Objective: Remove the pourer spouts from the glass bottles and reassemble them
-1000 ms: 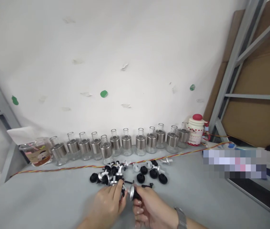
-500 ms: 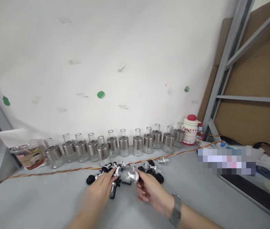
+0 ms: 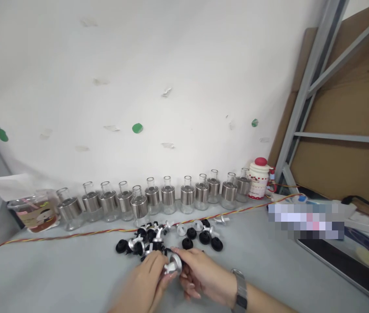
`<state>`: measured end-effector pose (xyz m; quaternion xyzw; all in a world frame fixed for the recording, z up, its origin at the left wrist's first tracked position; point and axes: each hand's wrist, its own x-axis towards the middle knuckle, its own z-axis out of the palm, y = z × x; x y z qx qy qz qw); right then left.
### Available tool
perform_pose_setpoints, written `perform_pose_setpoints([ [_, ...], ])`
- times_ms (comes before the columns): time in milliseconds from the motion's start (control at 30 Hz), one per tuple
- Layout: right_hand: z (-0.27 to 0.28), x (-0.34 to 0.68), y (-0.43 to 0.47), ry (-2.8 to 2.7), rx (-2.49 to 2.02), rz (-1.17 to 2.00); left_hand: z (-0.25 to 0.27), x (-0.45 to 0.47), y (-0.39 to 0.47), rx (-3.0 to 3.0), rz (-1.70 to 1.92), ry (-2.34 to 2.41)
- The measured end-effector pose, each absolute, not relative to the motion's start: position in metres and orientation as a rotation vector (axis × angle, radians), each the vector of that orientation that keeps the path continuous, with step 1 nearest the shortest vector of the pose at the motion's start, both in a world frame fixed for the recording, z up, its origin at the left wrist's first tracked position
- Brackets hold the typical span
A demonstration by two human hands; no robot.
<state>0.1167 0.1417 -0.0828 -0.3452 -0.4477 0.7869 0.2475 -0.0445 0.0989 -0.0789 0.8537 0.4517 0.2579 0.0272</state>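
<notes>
Since the earlier frame, the left hand (image 3: 148, 276) has come back from the loose parts (image 3: 138, 248) to meet the right hand (image 3: 205, 271); the fingers of both are closed on the silver pourer (image 3: 176, 263) between them, over the grey table (image 3: 57, 265). Lettering on the cup label (image 3: 41, 216) and white jar (image 3: 257, 184) is too small to read. Green patches (image 3: 137, 128) dot the white wall (image 3: 187, 56)

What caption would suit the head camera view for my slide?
The left hand and right hand grip a silver pourer spout, with metal-sleeved glass bottles standing before the white wall.
</notes>
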Motion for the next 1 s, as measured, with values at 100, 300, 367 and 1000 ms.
perform_pose_setpoints([
  [100, -0.083, 0.117, 0.141, -1.225, -0.945, 2.174, -0.08, -0.043, 0.098, 2.666, 0.811, 1.401],
  [300, -0.075, 0.119, 0.139, -1.184, -0.975, 2.226, -0.065, -0.04, 0.096, 2.985, 0.801, 1.37],
  [367, -0.073, 0.119, 0.137, -1.192, -0.981, 2.266, -0.062, -0.04, 0.096, 3.068, 0.781, 1.393],
  [1000, -0.068, 0.113, 0.127, -1.104, -0.84, 2.299, -0.072, -0.047, 0.099, 3.215, 0.846, 1.347],
])
